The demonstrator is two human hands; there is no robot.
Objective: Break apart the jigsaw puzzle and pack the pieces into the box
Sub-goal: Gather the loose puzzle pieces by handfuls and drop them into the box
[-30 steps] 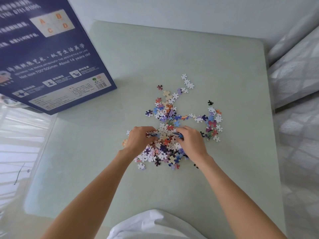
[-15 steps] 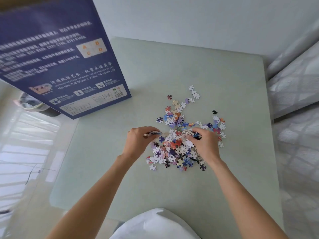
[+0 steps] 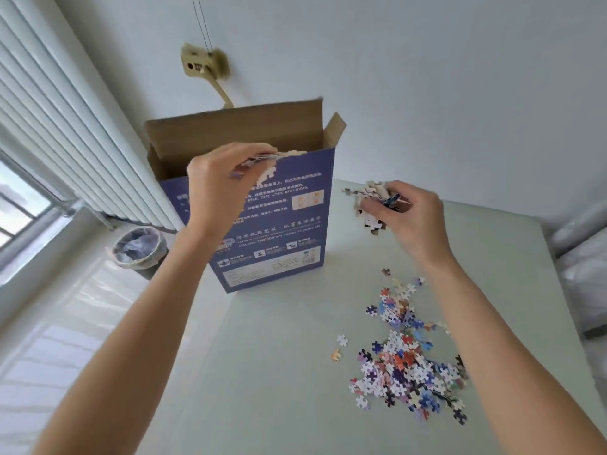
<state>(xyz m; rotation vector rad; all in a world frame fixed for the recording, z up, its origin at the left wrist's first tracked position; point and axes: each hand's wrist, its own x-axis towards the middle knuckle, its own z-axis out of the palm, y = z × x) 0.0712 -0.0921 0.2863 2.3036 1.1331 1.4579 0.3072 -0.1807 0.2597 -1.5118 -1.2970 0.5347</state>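
The left hand (image 3: 223, 182) pinches blurry puzzle pieces (image 3: 262, 162) above the box (image 3: 279, 231), hiding some print. The right hand (image 3: 410, 218) clutches more.

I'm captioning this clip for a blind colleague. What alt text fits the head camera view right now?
A person's left hand holds a clump of puzzle pieces at the open top of an upright blue box, while the right hand holds another handful beside it. A loose pile of pieces lies on the pale green table; a bin stands on the floor left.
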